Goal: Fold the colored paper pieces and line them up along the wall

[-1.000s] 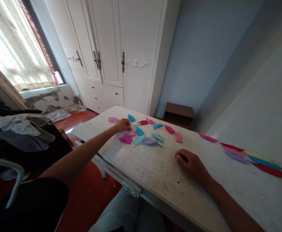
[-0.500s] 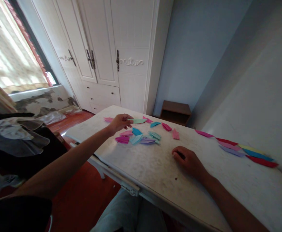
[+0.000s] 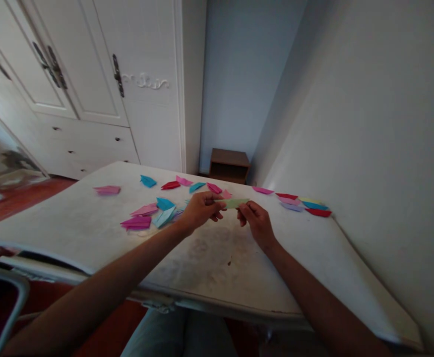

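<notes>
A light green piece of folded paper (image 3: 235, 203) is stretched between my two hands, above the middle of the table. My left hand (image 3: 203, 210) pinches its left end, and my right hand (image 3: 256, 220) pinches the right end. Left of my left hand lies a loose group of folded papers, among them a magenta one (image 3: 136, 222), a light blue one (image 3: 164, 216) and a blue one (image 3: 165, 204). My left hand hides part of this group. Behind my hands, a dark pink folded paper (image 3: 214, 188) and a teal one (image 3: 197, 187) rest near the far edge.
The white table (image 3: 217, 267) meets the wall on the right. Several folded papers, including a red one (image 3: 318, 212), line that side. A pink folded paper (image 3: 107, 190) lies far left. Beyond the table stand a white wardrobe (image 3: 150, 124) and a small brown cabinet (image 3: 229, 157).
My left hand has brought the green paper from the far left of the table to the middle. My right hand has risen from the tabletop and taken its other end. The view has turned right.
</notes>
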Motion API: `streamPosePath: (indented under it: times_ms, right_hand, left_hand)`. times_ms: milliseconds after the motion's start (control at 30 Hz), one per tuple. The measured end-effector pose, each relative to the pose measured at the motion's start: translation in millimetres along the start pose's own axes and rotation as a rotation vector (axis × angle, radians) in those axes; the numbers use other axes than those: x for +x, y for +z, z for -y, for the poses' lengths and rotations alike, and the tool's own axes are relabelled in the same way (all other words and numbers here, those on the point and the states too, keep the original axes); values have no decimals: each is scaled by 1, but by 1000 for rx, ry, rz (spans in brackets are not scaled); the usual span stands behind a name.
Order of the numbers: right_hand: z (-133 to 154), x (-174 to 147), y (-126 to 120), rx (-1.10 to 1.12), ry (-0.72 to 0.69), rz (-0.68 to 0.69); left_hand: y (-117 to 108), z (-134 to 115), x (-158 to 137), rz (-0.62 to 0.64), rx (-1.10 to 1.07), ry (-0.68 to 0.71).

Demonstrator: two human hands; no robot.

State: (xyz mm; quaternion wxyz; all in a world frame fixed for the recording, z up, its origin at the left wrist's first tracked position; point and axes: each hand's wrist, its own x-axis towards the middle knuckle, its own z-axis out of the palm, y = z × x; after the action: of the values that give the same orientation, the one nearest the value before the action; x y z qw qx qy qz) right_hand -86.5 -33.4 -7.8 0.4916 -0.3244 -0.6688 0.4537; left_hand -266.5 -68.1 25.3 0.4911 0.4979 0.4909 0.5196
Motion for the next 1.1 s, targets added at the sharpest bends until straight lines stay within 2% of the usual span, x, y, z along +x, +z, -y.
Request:
streamPosePath:
  times_ms: [133,333,567,733,900,1100]
  right_hand:
    - [-4,5,-4,96,70,-120]
    - [-4,5,1,143,109,-172]
    - [-6,5,2,130,122,-176]
    - [-8,10,-5,150,131,-236]
    - [-13,23,-24,179,100,-385]
    - [-33,40,-62,132,147,-514]
  left_hand:
    - [13,5,10,-64,-104,21]
    - [18,11,15,-164,-248,52]
    - [14,15,15,-183,-253,47]
    - [20,15,19,-176,-242,53]
    - [39,8,37,-133,-245,9]
    - [81,8,67,-163,-239,-117]
